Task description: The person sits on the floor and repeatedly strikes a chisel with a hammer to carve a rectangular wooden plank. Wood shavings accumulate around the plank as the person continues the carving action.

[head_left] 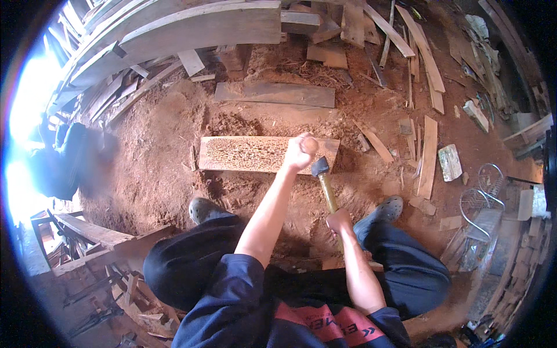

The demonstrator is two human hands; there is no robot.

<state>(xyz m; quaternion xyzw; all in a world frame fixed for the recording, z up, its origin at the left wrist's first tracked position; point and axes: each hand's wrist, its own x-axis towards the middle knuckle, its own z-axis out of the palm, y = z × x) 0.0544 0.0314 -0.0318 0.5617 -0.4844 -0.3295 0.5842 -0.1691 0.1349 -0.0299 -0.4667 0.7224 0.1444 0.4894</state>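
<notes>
A light wooden board (243,155) lies across the ground before me, its face covered with small dark gouged pits. Near its right end my left hand (298,153) is closed around an upright tool, whose round wooden handle end (310,145) shows above the fist. The hand hides the tool's lower part, so its tip cannot be seen. My right hand (339,221) grips the wooden handle of a hammer (326,194). Its dark metal head (319,166) is just below the left fist, by the board's near edge.
Beyond the board lies a darker plank (275,94) on the reddish dirt. Large stacked beams (203,26) fill the far left. Loose wood strips (428,156) and a wire-backed metal chair (484,217) are on the right. My shoes (206,210) flank the board's near side.
</notes>
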